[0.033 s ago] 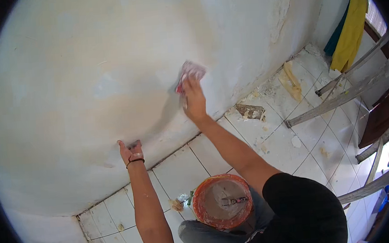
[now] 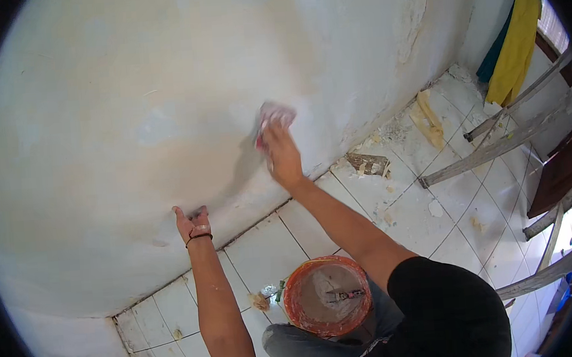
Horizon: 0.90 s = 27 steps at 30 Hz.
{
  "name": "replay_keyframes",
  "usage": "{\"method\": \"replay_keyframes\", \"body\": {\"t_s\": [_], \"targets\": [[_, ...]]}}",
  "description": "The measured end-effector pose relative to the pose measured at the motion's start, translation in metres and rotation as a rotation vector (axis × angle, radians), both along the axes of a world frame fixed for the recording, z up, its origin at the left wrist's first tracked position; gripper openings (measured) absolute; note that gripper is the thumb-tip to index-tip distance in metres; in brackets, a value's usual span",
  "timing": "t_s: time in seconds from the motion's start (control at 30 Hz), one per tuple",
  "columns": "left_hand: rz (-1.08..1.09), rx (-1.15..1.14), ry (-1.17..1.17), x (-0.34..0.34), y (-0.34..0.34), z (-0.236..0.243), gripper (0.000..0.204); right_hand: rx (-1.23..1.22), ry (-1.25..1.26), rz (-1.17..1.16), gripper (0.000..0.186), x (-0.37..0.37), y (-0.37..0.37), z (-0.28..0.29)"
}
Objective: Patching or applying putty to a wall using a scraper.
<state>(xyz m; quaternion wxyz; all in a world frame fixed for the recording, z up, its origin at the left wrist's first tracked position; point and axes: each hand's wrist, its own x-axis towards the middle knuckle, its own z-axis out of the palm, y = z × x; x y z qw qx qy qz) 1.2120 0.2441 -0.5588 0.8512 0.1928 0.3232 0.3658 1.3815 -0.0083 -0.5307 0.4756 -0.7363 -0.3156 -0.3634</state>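
Observation:
My right hand (image 2: 280, 150) presses a folded, reddish sheet of sandpaper (image 2: 276, 115), whitened with dust, flat against the patchy off-white wall (image 2: 99, 158). The sheet and fingers are slightly blurred. Lower on the wall and to the left, my left hand (image 2: 193, 226) rests by the surface, thumb apart from the fingers. A dark cord circles that wrist, and the fingertips are partly hidden. Between my legs stands an orange bucket (image 2: 294, 314), its rim smeared with pale paste. A tool with a dark handle (image 2: 344, 295) lies in the greyish paste inside.
White floor tiles (image 2: 264, 246) meet the wall's foot. Plaster crumbs, a broken chunk (image 2: 368, 165) and a yellowish scrap (image 2: 428, 121) lie at the right. Wooden legs (image 2: 461, 166) of a stand reach in there. A yellow cloth (image 2: 516, 43) hangs at the far right.
My right hand and the sandpaper have slid a little down and left along the wall. My left hand stays in place.

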Motion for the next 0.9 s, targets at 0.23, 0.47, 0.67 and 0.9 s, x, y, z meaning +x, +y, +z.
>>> {"method": "replay_keyframes", "body": {"t_s": [0.23,0.47,0.67,0.9], "targets": [[-0.026,0.034,0.052,0.019,-0.018,0.003,0.069,0.407,0.527,0.181,0.042,0.036,-0.085,-0.074],[0.052,0.109,0.002,-0.001,-0.015,0.004,0.062,0.427,0.179,-0.091,0.039,0.023,-0.029,0.054],[0.047,0.005,0.062,0.003,-0.009,0.005,0.062,-0.253,-0.095,0.157,0.049,-0.044,-0.002,-0.025],[0.065,-0.075,0.021,-0.008,-0.004,0.002,0.056,-0.121,-0.169,0.098,0.051,-0.013,-0.030,0.012]]}}
